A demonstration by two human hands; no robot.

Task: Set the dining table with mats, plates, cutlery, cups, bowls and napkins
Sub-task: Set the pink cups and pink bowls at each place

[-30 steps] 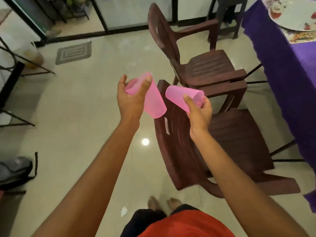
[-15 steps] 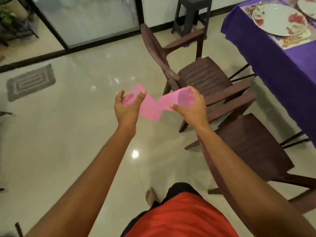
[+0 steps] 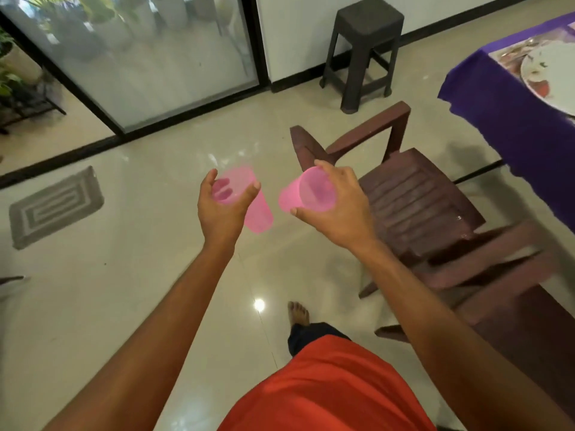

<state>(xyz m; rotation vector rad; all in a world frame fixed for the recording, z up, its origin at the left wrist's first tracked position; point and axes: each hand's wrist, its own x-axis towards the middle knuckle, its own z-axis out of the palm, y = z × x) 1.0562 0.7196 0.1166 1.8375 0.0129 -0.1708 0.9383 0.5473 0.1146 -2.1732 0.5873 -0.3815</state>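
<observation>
Carrying cups, I judge: my left hand (image 3: 222,209) curls its fingers round one pink cup (image 3: 258,213), my right hand (image 3: 337,213) round the other cup (image 3: 308,194), both over the floor (image 3: 140,275). Next, reach the table (image 3: 497,98) and stand them upright.

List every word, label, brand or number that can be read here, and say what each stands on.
No text can be read anywhere.
The left cup, in the left hand, and the right cup, in the right hand: plain pink, no print.
Plate and mat on the purple tablecloth: blurred pattern only, no letters.
Brown chair and dark stool: no label shows.
</observation>
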